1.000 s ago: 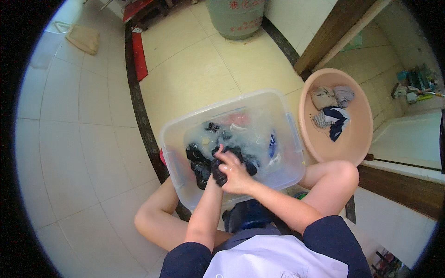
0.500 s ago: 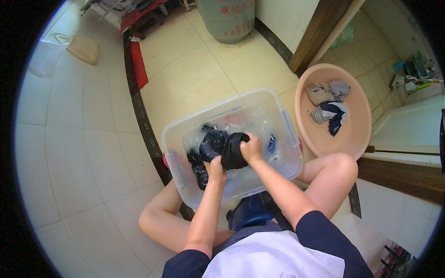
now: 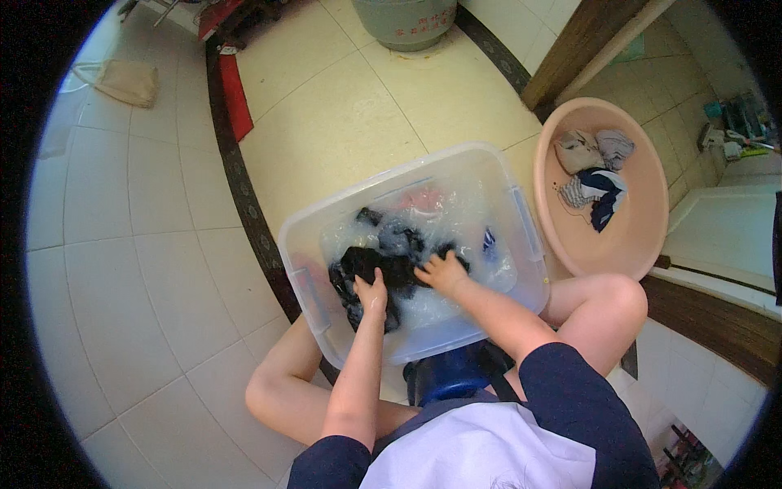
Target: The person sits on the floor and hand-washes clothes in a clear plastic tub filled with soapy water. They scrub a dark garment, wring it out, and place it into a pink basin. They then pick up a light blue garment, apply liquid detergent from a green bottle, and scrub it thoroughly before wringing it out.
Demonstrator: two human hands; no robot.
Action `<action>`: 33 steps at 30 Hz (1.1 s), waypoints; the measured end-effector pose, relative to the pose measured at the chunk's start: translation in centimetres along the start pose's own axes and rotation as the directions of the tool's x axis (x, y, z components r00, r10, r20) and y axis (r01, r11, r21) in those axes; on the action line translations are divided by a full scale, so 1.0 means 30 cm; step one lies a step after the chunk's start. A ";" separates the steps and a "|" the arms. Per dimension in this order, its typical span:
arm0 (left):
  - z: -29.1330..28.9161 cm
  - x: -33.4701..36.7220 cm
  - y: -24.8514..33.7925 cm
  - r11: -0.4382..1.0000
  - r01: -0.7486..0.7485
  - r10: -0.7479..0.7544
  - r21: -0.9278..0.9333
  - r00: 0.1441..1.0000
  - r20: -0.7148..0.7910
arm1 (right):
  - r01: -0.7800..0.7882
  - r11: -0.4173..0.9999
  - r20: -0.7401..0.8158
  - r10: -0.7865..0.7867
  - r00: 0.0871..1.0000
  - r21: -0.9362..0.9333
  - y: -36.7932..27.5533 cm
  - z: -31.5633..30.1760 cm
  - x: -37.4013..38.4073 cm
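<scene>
A clear plastic tub (image 3: 319,342) of cloudy, sudsy water stands in front of me, between my bent legs. Wet black cloth (image 3: 399,273) lies spread in the water across its left and middle part. At the cloth's near left side is my left hand (image 3: 371,295), thumb and fingers apart, touching it. My right hand (image 3: 444,275) rests on the cloth's right end with fingers spread. A dark bluish wet cloth (image 3: 399,235) lies just beyond, and a pinkish piece (image 3: 421,199) shows at the tub's far side. To the right floats a small blue-and-white item (image 3: 489,241).
A peach oval basin (image 3: 570,244) with several crumpled clothes (image 3: 599,191) stands right of the tub, by a wooden door frame (image 3: 570,57). A large grey-green container (image 3: 407,20) stands at the back. Tiled wall (image 3: 147,310) runs along the left. A blue seat (image 3: 456,375) is under me.
The black cloth, bunched up between both hands above the water before, now lies spread lower in it. My hands have loosened and the fingers come apart. The view has shifted slightly.
</scene>
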State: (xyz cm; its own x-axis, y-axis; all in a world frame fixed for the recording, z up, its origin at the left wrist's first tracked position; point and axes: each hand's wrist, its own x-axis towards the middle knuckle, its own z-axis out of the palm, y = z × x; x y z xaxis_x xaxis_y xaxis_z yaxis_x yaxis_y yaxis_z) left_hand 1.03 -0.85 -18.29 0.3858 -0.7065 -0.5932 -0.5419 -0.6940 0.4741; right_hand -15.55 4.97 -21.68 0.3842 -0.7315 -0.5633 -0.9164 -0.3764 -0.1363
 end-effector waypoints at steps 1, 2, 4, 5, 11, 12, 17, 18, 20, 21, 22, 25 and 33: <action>-0.019 0.012 0.010 0.988 0.058 -0.050 -0.143 0.997 0.055 | -0.061 0.994 0.065 0.055 0.996 0.092 0.034 0.008 0.016; -0.038 0.019 0.023 0.957 0.149 -0.124 -0.248 0.986 0.113 | -0.158 0.970 0.117 0.138 0.984 0.186 0.070 0.001 0.034; -0.081 0.012 0.046 0.857 0.299 -0.175 -0.419 0.935 0.310 | -0.451 0.793 0.278 0.362 0.890 0.409 0.104 -0.052 0.045; -0.096 0.003 0.060 0.816 0.357 -0.160 -0.454 0.895 0.416 | -0.414 0.816 0.188 0.368 0.910 0.403 0.096 -0.096 0.035; -0.068 -0.071 0.111 0.454 0.742 0.115 -0.492 0.499 0.859 | 0.166 0.819 -0.568 0.221 0.793 0.549 -0.199 -0.406 -0.212; -0.062 -0.086 0.108 0.464 0.711 0.257 -0.529 0.464 0.848 | 0.275 0.821 -0.707 0.204 0.677 0.500 -0.245 -0.438 -0.258; -0.063 -0.162 0.090 0.308 0.776 0.665 -0.550 0.238 0.708 | 0.317 0.844 -0.861 0.282 0.424 0.433 -0.335 -0.490 -0.368; -0.068 -0.175 0.093 0.295 0.764 0.688 -0.574 0.247 0.683 | 0.317 0.858 -0.886 0.281 0.368 0.404 -0.324 -0.487 -0.367; -0.072 -0.193 0.107 0.274 0.729 0.712 -0.627 0.285 0.642 | 0.289 0.880 -0.914 0.305 0.267 0.378 -0.290 -0.475 -0.348; -0.073 -0.198 0.116 0.266 0.704 0.709 -0.658 0.320 0.629 | 0.280 0.863 -0.900 0.357 0.251 0.420 -0.271 -0.469 -0.336; -0.072 -0.203 0.126 0.258 0.668 0.701 -0.698 0.367 0.612 | 0.293 0.844 -0.892 0.406 0.200 0.450 -0.248 -0.464 -0.320; -0.069 -0.211 0.152 0.250 0.502 0.644 -0.828 0.553 0.529 | 0.333 0.789 -0.855 0.499 0.141 0.516 -0.185 -0.446 -0.266; -0.142 -0.199 0.159 0.481 0.304 0.325 -0.822 0.810 0.489 | -0.134 0.756 -0.522 0.557 0.645 0.641 0.113 -0.297 -0.178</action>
State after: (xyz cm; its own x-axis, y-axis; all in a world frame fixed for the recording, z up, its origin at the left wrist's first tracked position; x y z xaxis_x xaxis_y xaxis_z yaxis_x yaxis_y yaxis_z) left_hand -0.67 -0.53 -9.73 -0.2288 -0.7297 -0.6443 0.4708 -0.6623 0.5829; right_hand -19.72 2.53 -11.87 -0.2043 -0.9788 -0.0136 -0.8163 0.1780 -0.5495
